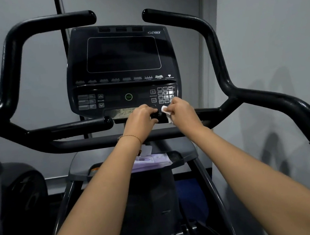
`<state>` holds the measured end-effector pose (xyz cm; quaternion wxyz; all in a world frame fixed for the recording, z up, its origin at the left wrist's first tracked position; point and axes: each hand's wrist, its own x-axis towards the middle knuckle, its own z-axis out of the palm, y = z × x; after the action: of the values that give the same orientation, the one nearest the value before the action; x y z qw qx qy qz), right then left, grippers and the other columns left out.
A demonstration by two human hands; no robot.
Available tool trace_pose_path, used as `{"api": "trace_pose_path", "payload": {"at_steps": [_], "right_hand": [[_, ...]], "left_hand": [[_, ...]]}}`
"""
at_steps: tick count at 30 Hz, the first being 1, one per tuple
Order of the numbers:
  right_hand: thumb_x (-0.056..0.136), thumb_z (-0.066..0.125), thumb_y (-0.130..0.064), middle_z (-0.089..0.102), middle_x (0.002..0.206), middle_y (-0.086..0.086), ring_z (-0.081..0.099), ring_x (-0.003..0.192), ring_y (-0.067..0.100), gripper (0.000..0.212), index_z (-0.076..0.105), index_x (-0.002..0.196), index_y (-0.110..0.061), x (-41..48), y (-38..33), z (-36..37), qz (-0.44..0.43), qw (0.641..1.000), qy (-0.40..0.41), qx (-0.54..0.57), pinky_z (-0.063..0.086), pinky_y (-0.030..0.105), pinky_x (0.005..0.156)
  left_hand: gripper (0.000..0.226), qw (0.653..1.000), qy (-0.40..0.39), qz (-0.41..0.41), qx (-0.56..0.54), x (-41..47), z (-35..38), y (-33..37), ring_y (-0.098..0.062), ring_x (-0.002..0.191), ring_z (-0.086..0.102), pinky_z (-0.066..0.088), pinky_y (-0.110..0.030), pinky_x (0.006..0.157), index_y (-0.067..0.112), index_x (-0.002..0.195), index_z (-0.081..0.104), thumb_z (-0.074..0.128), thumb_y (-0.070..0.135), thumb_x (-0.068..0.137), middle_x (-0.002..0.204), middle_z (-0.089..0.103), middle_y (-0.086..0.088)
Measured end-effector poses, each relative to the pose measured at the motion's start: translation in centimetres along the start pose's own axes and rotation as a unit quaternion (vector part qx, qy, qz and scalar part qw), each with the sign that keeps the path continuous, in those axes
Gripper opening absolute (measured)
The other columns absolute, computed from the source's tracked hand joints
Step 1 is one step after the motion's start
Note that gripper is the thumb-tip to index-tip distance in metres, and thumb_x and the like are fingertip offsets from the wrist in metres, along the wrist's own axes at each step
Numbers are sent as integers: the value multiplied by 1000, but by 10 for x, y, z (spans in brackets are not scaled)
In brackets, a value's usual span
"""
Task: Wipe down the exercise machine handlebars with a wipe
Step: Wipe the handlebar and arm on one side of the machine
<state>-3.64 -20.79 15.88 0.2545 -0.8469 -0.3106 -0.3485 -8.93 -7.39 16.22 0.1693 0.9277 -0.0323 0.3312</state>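
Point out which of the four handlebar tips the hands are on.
The lower right tip, below the keypad: left hand grips it, right hand holds the wipe beside it. Others untouched.

Glossy black handlebars (212,47); soft white wipe (166,113).

This is a gym or fitness room. The console (121,65) of a cardio machine fills the middle, carrying a Cybex logo, a dark screen, a row of workout-profile icons, incline and resistance arrows, a green quick-start button (128,96) and a number keypad (165,95). Black padded handlebars (8,79) curve up on both sides of the console and run across beneath it. Below the console sits a grey accessory tray (183,149). Down to the console's left stands the housing of a second machine (9,191). Behind the console are plain grey walls (266,18).
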Motion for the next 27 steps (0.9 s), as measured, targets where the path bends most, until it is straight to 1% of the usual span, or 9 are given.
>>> {"api": "trace_pose_path", "payload": {"at_steps": [4, 7, 10, 14, 18, 21, 22, 24, 27], "right_hand": [[90, 59, -11, 57, 86, 14, 55, 82, 29, 19, 71, 97, 1, -6, 9, -4, -11, 1000, 15, -2, 40, 30, 67], [91, 56, -8, 55, 89, 15, 52, 86, 28, 19, 70, 101, 0, 3, 4, -1, -13, 1000, 5, -27, 33, 27, 67], [91, 56, -8, 46, 84, 8, 44, 82, 20, 19, 69, 101, 0, 2, -1, 1, -28, 999, 6, -24, 30, 26, 67], [90, 58, -11, 56, 90, 14, 54, 87, 28, 21, 68, 104, 2, -4, 10, -3, -9, 1000, 14, -14, 36, 26, 69], [91, 55, -6, 57, 101, 14, 51, 99, 28, 24, 66, 112, -4, 7, 2, -3, -10, 999, -18, -26, 42, 29, 78], [91, 55, -5, 57, 91, 15, 52, 92, 29, 18, 68, 99, 3, 0, 0, -1, -33, 999, 1, -6, 48, 38, 78], [91, 56, -6, 56, 89, 15, 52, 90, 29, 17, 69, 96, 4, -3, 2, -1, -33, 999, 6, -4, 47, 37, 75], [91, 56, -7, 57, 92, 14, 52, 92, 29, 18, 69, 101, 1, 0, 1, -2, -29, 999, -6, -14, 45, 32, 76], [90, 57, -6, 57, 98, 13, 52, 95, 28, 19, 69, 103, -1, 8, -10, -3, -34, 999, -27, -25, 48, 37, 83]], "left_hand": [[39, 1000, 3, -2, -3, 0, 1, 1, -23, 113, 55, 44, -35, 98, 12, 126, 59, 62, 17, 88, 123, 58, -5], [39, 1000, -5, 1, 7, 1, 1, 2, -23, 114, 55, 45, -35, 97, 12, 127, 58, 62, 17, 89, 123, 57, -5], [39, 1000, -11, 3, 18, 1, -1, 4, -23, 114, 55, 45, -36, 97, 12, 127, 58, 62, 18, 89, 123, 56, -5], [39, 1000, -19, 5, 24, 3, -4, 4, -22, 113, 55, 45, -35, 97, 12, 127, 58, 62, 17, 89, 124, 55, -4], [40, 999, -27, -1, 27, 5, -5, 6, -22, 114, 55, 45, -35, 99, 12, 127, 58, 64, 16, 87, 122, 57, -5], [41, 999, -26, -7, 30, 6, -5, 6, -22, 114, 54, 45, -35, 99, 12, 126, 59, 65, 17, 86, 123, 57, -6], [41, 999, -26, -9, 28, 6, -5, 5, -22, 114, 54, 45, -36, 99, 12, 126, 59, 65, 17, 86, 123, 57, -6], [40, 999, -26, -9, 25, 6, -4, 5, -23, 114, 54, 45, -36, 99, 12, 126, 59, 65, 16, 87, 122, 58, -7], [33, 999, -21, -7, 24, 4, -4, 8, -25, 105, 57, 48, -38, 92, 13, 120, 64, 63, 14, 87, 115, 59, -8]]}}
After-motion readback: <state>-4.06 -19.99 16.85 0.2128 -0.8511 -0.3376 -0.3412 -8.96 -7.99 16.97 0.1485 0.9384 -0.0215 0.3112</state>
